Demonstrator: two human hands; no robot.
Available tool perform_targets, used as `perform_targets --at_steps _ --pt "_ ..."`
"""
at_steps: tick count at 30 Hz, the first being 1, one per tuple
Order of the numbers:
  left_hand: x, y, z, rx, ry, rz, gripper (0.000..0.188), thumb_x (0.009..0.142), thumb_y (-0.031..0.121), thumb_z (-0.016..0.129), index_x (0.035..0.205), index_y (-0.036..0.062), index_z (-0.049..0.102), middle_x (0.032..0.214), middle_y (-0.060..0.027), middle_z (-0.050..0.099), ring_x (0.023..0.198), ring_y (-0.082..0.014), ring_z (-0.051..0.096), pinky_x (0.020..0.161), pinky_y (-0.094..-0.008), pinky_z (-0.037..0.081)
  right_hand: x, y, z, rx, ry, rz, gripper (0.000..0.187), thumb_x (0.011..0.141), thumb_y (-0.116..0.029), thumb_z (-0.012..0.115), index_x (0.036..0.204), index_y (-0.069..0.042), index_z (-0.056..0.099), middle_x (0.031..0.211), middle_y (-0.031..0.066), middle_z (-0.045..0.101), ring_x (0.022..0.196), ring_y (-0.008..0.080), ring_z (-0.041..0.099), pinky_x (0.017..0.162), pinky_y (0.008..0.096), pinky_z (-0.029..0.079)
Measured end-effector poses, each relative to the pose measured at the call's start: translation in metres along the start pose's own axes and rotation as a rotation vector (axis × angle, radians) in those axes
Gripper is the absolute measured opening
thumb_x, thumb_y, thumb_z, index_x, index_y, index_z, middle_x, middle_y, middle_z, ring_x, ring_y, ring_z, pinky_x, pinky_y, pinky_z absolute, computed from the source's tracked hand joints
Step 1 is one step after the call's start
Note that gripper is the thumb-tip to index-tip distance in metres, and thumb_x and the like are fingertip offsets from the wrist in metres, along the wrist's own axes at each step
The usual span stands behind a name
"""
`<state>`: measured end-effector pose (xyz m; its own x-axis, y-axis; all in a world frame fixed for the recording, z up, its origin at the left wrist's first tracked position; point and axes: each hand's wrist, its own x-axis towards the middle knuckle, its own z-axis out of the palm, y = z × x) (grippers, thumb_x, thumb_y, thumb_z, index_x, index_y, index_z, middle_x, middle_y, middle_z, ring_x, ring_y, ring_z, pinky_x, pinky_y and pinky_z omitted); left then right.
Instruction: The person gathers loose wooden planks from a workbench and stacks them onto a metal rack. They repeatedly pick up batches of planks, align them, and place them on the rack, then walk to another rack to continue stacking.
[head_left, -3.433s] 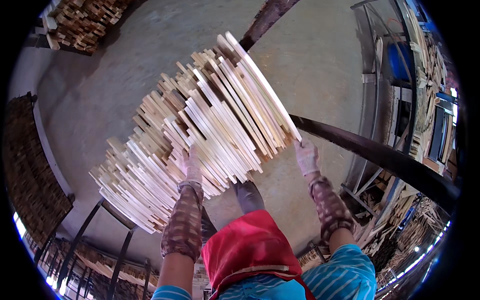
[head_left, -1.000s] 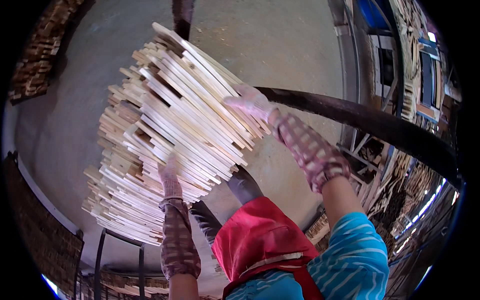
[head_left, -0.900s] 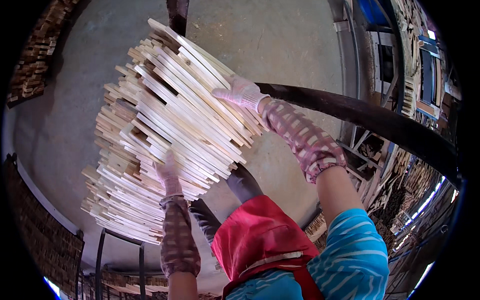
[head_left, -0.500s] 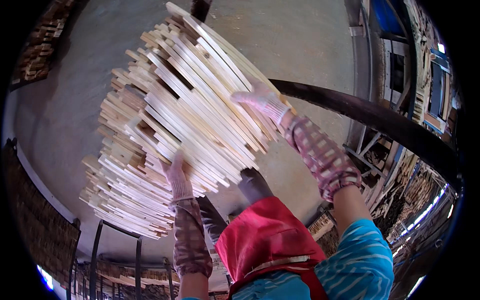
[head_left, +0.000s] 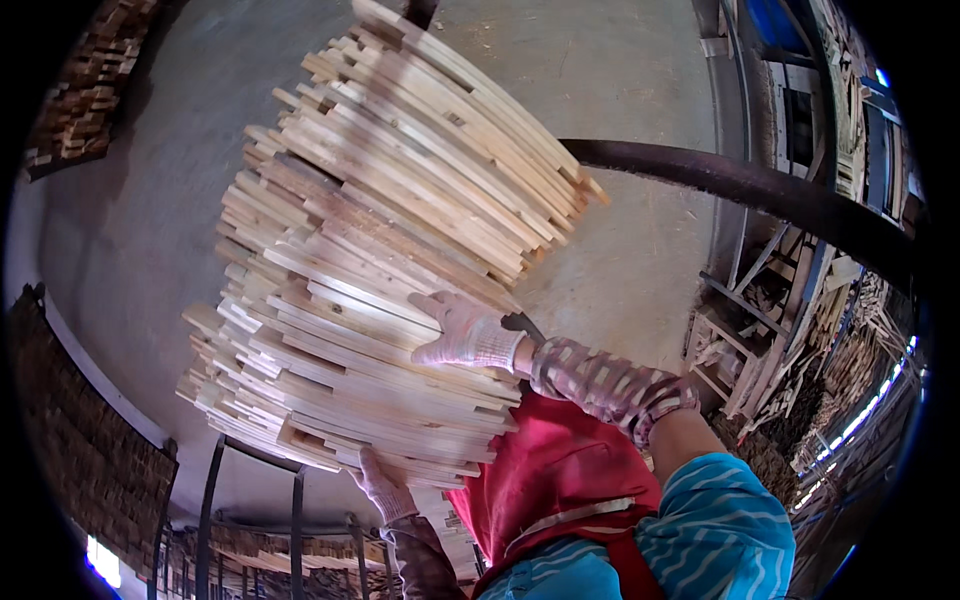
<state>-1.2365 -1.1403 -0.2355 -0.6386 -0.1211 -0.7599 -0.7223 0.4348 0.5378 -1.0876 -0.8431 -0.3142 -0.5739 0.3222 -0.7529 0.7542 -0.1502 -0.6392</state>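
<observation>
A broad pile of pale wooden strips (head_left: pixel 400 240) lies in front of me, the strips side by side with uneven ends. My right hand (head_left: pixel 462 330), in a light knit glove, rests on top of the strips near their right ends, thumb and fingers spread. Against the pile's near edge is my left hand (head_left: pixel 385 488), gloved as well; its thumb and a finger show apart, touching the outermost strips. Part of that hand is hard to see beside the wood. Neither hand is closed around a strip as far as shows.
A dark curved metal bar (head_left: pixel 740 185) runs from the pile's far right side toward the right rim. More stacked wood (head_left: pixel 85 90) stands at the far left, with another stack (head_left: pixel 80 400) at the near left. Racks with loose timber (head_left: pixel 770 320) line the right. A dark metal frame (head_left: pixel 255 455) stands at the near left.
My right hand has come from the pile's far right edge toward me, onto its middle. My left hand has moved to the near edge, and the near strips now lie closer together, shifted right.
</observation>
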Motion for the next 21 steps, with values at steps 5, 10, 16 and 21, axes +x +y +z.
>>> perform_targets --at_steps 5,10,16,21 --pt "0.014 -0.005 -0.042 -0.038 -0.048 0.054 0.073 0.093 0.031 0.072 0.152 0.0093 0.035 0.139 -0.0114 0.053 0.124 -0.0254 0.053 0.104 -0.0425 0.049 -0.004 -0.019 0.041 -0.02 -0.036 0.045 0.094 0.076 -0.049 0.076 0.154 -0.013 0.038 0.147 0.0211 0.048 0.135 0.0383 0.047 0.112 0.0451 0.041" --pt "0.05 -0.014 -0.074 -0.136 -0.132 0.05 0.082 0.09 0.017 0.073 0.157 0.0093 0.027 0.146 -0.0122 0.048 0.13 -0.0269 0.05 0.111 -0.0416 0.043 -0.002 -0.038 0.061 -0.025 -0.025 0.048 0.094 0.075 -0.048 0.077 0.155 -0.014 0.038 0.148 0.0218 0.046 0.134 0.0399 0.047 0.112 0.0437 0.042" --pt "0.094 -0.003 -0.098 -0.144 -0.144 0.04 0.077 0.091 0.018 0.072 0.156 0.0088 0.03 0.141 -0.0115 0.052 0.124 -0.0252 0.055 0.103 -0.0386 0.05 0.01 -0.056 0.089 -0.038 0.05 0.026 0.097 0.074 -0.043 0.079 0.155 -0.011 0.037 0.147 0.0236 0.046 0.133 0.0402 0.048 0.111 0.0422 0.042" --pt "0.16 -0.003 -0.094 -0.101 -0.106 0.107 0.058 0.089 0.028 0.076 0.137 0.0048 0.052 0.119 -0.0092 0.062 0.103 -0.0215 0.063 0.084 -0.0345 0.055 0.044 -0.062 0.105 -0.045 0.096 -0.001 0.092 0.078 -0.044 0.077 0.153 -0.008 0.038 0.142 0.0239 0.05 0.128 0.0409 0.051 0.108 0.0426 0.043"
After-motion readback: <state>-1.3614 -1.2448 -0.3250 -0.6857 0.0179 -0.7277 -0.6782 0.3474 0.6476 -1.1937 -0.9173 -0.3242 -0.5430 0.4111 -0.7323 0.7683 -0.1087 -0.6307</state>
